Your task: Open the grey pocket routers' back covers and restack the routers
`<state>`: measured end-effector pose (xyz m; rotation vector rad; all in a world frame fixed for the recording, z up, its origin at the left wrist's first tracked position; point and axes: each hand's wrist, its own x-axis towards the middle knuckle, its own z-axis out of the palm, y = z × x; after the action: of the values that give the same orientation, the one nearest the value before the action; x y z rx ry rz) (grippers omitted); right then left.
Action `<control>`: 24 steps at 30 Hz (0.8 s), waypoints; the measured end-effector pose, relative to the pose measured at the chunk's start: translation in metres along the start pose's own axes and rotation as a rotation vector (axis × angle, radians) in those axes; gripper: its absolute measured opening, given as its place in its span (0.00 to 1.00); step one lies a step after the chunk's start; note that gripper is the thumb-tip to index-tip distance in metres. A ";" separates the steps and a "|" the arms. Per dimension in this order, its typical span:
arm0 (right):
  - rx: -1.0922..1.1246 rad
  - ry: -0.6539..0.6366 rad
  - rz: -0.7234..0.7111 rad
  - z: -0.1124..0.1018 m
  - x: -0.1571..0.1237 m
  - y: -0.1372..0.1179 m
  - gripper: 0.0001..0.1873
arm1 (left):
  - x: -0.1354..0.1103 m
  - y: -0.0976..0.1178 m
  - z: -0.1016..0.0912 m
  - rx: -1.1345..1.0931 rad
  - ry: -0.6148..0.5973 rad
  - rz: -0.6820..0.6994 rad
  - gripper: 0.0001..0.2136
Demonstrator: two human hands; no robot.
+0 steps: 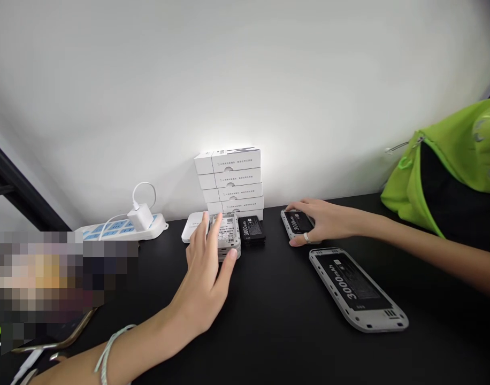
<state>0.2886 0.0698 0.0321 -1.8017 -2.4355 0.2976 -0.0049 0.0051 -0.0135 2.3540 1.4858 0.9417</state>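
Grey battery stack (pixel 229 238) — against left hand (pixel 207 272)

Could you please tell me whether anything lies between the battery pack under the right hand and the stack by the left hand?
Yes: a black battery lies just beside the stack, on its side toward the battery pack under the right hand.
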 end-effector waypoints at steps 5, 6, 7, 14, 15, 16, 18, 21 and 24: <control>-0.003 0.150 -0.051 -0.007 -0.019 -0.032 0.48 | -0.018 0.018 -0.009 0.133 -0.041 0.489 0.23; 0.005 0.146 -0.071 -0.007 -0.026 -0.043 0.47 | -0.021 0.021 -0.009 0.091 -0.085 0.477 0.24; 0.024 0.117 -0.094 -0.007 -0.033 -0.055 0.47 | -0.023 0.023 -0.009 0.047 -0.130 0.447 0.27; 0.035 0.013 -0.271 0.024 -0.056 -0.101 0.36 | -0.022 0.021 -0.006 -0.142 -0.296 0.183 0.46; 0.033 0.029 -0.294 0.028 -0.055 -0.102 0.35 | -0.021 0.020 -0.006 -0.156 -0.316 0.168 0.47; 0.036 0.051 -0.316 0.031 -0.053 -0.102 0.33 | -0.021 0.020 -0.006 -0.166 -0.331 0.158 0.47; 0.055 0.092 -0.357 0.034 -0.049 -0.102 0.28 | -0.020 0.019 -0.006 -0.175 -0.337 0.140 0.46; 0.170 0.083 -0.334 0.035 -0.047 -0.103 0.22 | -0.021 0.018 -0.005 -0.176 -0.333 0.109 0.45; 0.323 0.009 -0.242 0.033 -0.048 -0.106 0.20 | -0.023 0.018 -0.004 -0.217 -0.326 0.117 0.45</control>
<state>0.1974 -0.0089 0.0245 -1.3603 -2.3975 0.6157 -0.0009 -0.0240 -0.0113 2.3179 1.0781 0.6624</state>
